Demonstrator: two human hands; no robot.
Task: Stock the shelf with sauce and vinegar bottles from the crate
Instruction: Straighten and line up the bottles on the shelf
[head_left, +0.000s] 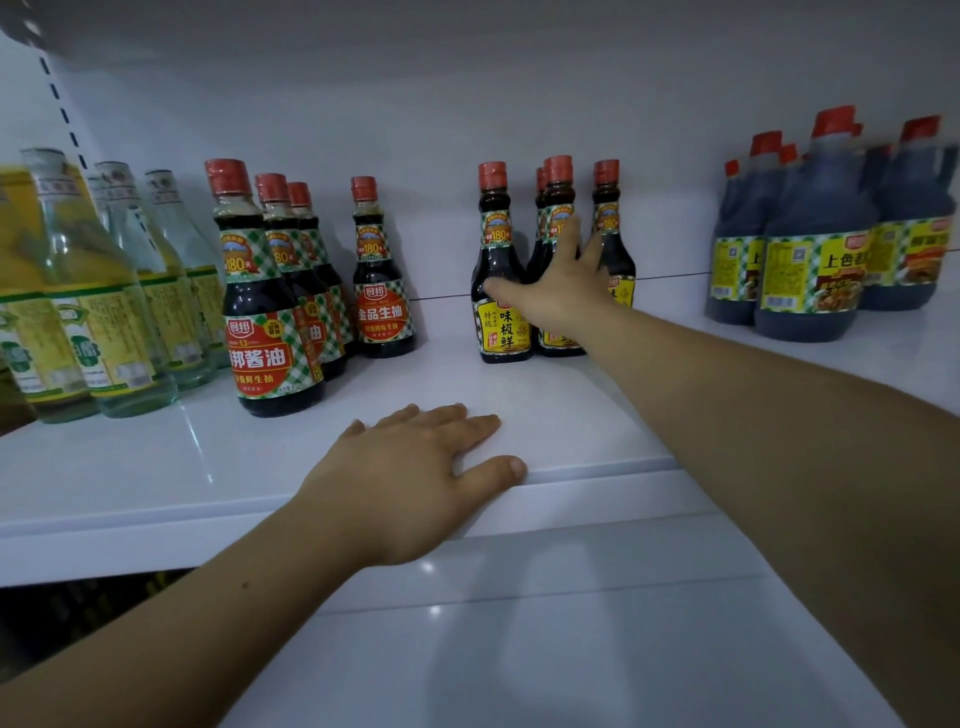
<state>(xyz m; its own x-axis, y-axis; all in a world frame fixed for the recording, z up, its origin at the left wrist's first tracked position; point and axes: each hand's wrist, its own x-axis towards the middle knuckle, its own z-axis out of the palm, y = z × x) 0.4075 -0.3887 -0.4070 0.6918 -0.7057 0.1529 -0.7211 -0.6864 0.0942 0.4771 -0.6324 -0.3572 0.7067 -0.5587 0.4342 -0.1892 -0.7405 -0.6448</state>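
Observation:
On the white shelf (156, 467) stand dark sauce bottles with red caps. My right hand (558, 283) reaches in and lies around the middle yellow-label bottle (558, 197), its thumb touching the yellow-label bottle to the left (498, 291); a third yellow-label bottle (610, 218) stands on the right. Whether the fingers close round the bottle is hidden by the hand. My left hand (415, 478) rests flat, fingers apart, on the shelf's front edge, holding nothing. The crate is out of view.
Clear vinegar bottles with yellow-green labels (104, 312) fill the far left. Red-label soy bottles (265, 312) stand left of centre, one more (379, 291) behind. Large dark jugs (815, 249) stand at the right. Bare shelf lies between the hands.

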